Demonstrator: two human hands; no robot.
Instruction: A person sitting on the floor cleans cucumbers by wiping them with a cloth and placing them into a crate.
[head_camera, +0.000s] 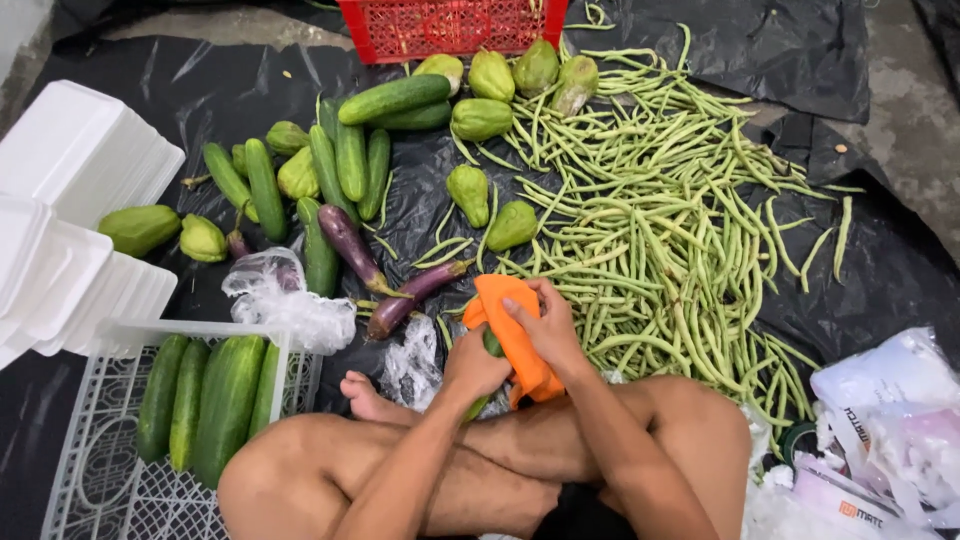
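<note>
Between the person's crossed legs, low in the view, both hands meet over one vegetable. Left hand is clenched around the lower part of a green cucumber, of which only a short dark stretch shows. Right hand presses an orange cloth against that cucumber, fingers curled over the fabric, so the cloth wraps most of it and hangs down toward the right forearm.

Just beyond the hands lie two purple eggplants on black plastic sheet, which covers the floor. Crumpled clear plastic sits left of the hands, near a bare foot. Farther left, beside the left knee, a white crate holds four cucumbers laid side by side. Stacked white foam trays stand beyond that crate, at the far left edge.

Ahead and left of the hands, more loose cucumbers lie mixed with pale green chayotes; another cluster of chayotes rests up by a red crate at the top edge. Right of the hands and ahead of them spreads a wide heap of long green beans, its near edge reaching almost to the right hand and the right knee. Well to the right, past the right knee, lie white plastic bags and a roll of tape, partly hidden.
</note>
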